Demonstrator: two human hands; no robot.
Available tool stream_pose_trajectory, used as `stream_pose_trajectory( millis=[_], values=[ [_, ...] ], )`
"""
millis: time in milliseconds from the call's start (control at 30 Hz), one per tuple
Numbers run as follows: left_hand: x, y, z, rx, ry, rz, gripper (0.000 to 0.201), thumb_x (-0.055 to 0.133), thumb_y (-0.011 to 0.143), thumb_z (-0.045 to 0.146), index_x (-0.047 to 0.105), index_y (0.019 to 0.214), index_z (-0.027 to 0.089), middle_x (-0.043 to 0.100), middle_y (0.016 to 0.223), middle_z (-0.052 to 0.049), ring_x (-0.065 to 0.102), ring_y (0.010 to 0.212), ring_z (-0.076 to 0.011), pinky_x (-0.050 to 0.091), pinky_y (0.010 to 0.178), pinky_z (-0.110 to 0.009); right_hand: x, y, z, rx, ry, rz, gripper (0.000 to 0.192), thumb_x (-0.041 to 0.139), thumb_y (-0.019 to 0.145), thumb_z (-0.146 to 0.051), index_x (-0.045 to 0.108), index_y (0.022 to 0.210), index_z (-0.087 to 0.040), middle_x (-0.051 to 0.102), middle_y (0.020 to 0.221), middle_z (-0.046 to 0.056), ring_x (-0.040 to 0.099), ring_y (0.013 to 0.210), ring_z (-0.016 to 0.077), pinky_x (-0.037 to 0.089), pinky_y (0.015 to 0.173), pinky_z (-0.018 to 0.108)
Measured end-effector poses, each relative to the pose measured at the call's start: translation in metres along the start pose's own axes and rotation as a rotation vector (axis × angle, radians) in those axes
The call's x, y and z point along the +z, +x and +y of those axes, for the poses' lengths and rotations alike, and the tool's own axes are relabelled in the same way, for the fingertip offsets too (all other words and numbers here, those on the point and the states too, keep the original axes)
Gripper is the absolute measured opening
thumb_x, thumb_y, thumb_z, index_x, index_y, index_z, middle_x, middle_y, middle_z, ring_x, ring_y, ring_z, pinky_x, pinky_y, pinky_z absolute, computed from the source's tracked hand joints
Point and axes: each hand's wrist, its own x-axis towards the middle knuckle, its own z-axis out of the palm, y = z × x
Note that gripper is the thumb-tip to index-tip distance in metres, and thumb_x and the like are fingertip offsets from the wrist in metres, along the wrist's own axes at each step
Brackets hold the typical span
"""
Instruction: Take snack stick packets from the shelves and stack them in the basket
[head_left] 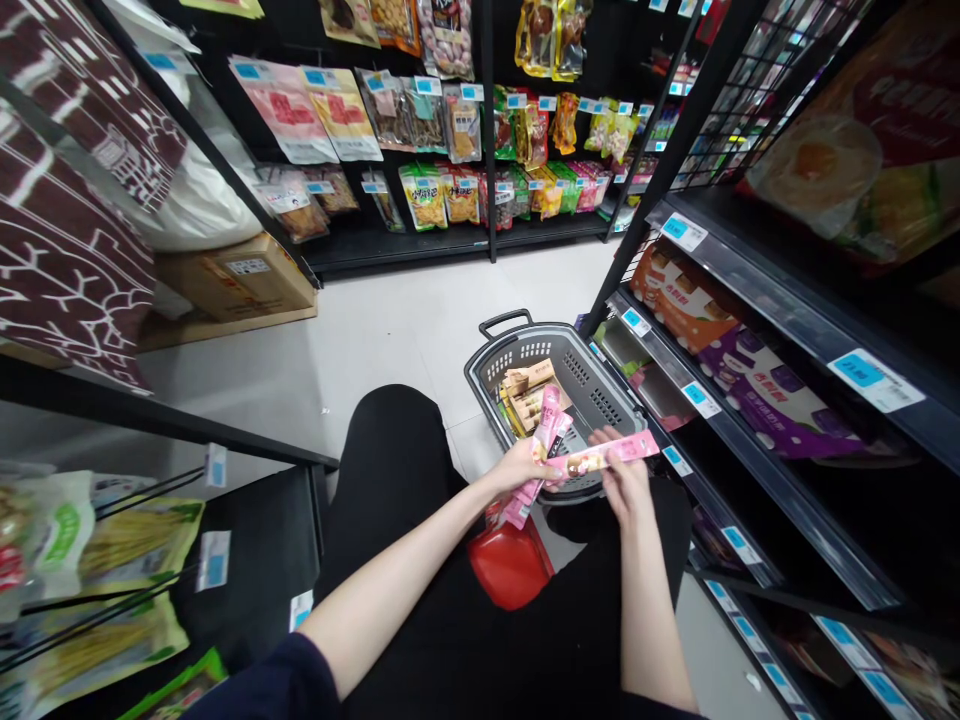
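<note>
My left hand (519,464) is closed around several slim pink snack packets (551,425) that fan out above and below the fingers. Between both hands a long pink stick packet (607,453) lies nearly level. Its left end meets my left hand, and my right hand (624,482) pinches it toward the right end. Right below the hands is a grey shopping basket (487,395) on the floor, its black handle (506,322) at the far end. Inside the basket lie tan packages (529,378). A red object (511,565) shows between my legs, under my left hand.
Shelves of boxed goods with price tags (701,400) stand close on my right. Hanging snack bags (424,197) fill the rack ahead. At left are a cardboard box (247,280) and a low rack with noodle-like packs (139,540). Pale floor tiles (375,330) lie between.
</note>
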Motion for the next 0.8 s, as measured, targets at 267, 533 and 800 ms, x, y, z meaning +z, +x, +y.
stream_pose_trajectory(
  millis=[267, 533, 800],
  values=[
    [-0.003, 0.002, 0.005, 0.113, -0.031, 0.06, 0.045, 0.076, 0.055, 0.03, 0.056, 0.091, 0.011, 0.064, 0.072, -0.004, 0.06, 0.06, -0.0178, 0.051, 0.061, -0.035, 0.026, 0.003, 0.034, 0.085, -0.108, 0.057, 0.038, 0.079, 0.05, -0.03, 0.066, 0.081, -0.01, 0.068, 0.073, 0.006, 0.064, 0.067, 0.0188, 0.054, 0.065, 0.033],
    [-0.007, -0.002, 0.004, 0.033, 0.0, -0.011, 0.052, 0.078, 0.054, 0.026, 0.052, 0.097, 0.012, 0.065, 0.064, -0.002, 0.062, 0.054, -0.0202, 0.052, 0.057, -0.036, -0.023, 0.019, -0.012, -0.176, 0.043, 0.389, 0.038, 0.08, 0.047, -0.029, 0.064, 0.076, -0.012, 0.068, 0.071, 0.005, 0.064, 0.068, 0.0166, 0.054, 0.067, 0.032],
    [-0.003, -0.001, 0.005, -0.033, -0.145, 0.03, 0.045, 0.074, 0.061, 0.035, 0.053, 0.092, 0.011, 0.067, 0.071, -0.007, 0.066, 0.066, -0.0227, 0.053, 0.059, -0.035, -0.039, 0.014, -0.014, -0.295, 0.049, 0.372, 0.029, 0.077, 0.055, -0.029, 0.061, 0.076, -0.016, 0.067, 0.074, 0.002, 0.064, 0.073, 0.0148, 0.051, 0.075, 0.034]
  ],
)
